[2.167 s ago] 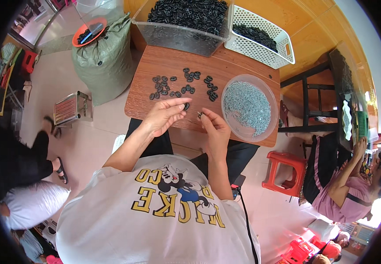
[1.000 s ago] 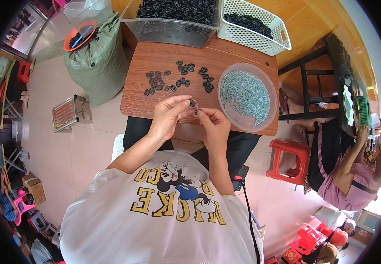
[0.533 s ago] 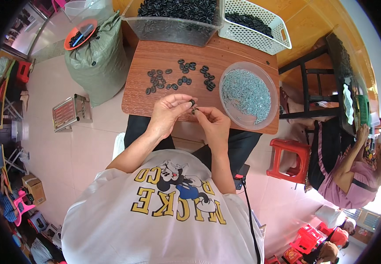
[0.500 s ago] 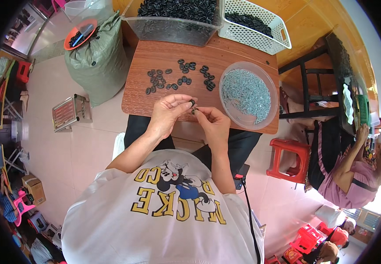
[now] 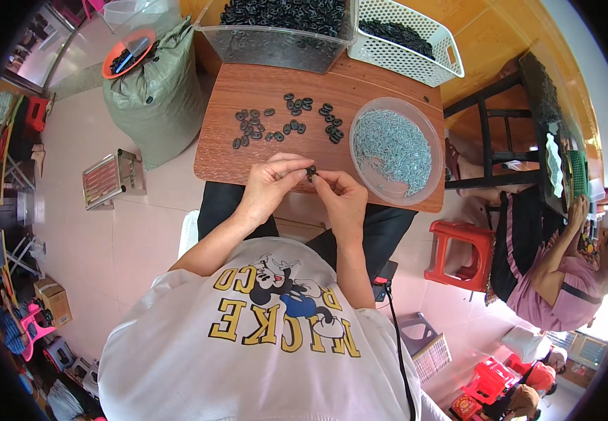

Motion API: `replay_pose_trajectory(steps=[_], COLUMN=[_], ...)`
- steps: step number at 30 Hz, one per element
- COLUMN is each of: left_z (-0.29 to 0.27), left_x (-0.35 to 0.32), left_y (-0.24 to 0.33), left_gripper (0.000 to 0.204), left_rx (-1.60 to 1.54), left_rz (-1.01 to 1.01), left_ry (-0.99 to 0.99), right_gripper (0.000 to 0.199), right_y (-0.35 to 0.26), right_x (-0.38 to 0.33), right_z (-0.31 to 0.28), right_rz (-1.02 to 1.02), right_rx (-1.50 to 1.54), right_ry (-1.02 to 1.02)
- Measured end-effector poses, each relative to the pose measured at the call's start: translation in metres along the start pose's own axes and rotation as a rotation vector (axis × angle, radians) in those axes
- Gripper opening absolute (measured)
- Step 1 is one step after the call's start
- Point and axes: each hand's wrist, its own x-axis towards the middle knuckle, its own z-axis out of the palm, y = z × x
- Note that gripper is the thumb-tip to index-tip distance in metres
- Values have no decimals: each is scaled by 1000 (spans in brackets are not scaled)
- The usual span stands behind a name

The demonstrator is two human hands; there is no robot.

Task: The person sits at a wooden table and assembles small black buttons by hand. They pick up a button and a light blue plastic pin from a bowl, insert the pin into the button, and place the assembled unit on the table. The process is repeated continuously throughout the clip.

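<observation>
— Where is the small black piece [image 5: 311,172] sitting?
— Between the two hands, at the fingertips: just right of the left hand [image 5: 267,184], and just ahead and to the left of the right hand [image 5: 339,198].
— Which hand is nearer?
— Neither; both are touching it. Each is pinching, thumb and finger closed on it. Whether they are gripping one piece or two set together, I cannot tell.
— And its long axis?
— It seems to be pointing away from the person, across the line joining the hands, but it is showing too small to be sure.
— What is lying farther out?
— Loose black ovals [image 5: 287,129] are lying ahead of the hands on the worktop [image 5: 220,154]. Ahead and right of the right hand, a round clear bowl [image 5: 436,165] is holding silvery pins [image 5: 392,144]. Beyond the ovals, a clear bin [image 5: 269,52] is standing heaped with black parts.
</observation>
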Motion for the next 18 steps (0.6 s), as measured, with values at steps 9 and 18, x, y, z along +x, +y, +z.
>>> replay_pose_trajectory(steps=[9,18], left_z=[2,-5], left_x=[1,0], left_y=[8,3], left_gripper=[15,16], left_rx=[-190,-12], left_rz=[-157,-112], left_ry=[15,18], right_gripper=[14,31], right_y=[1,-9], right_x=[-1,-6], right_z=[2,10], right_rz=[-1,-22], right_rx=[-16,68], right_ry=[14,-6])
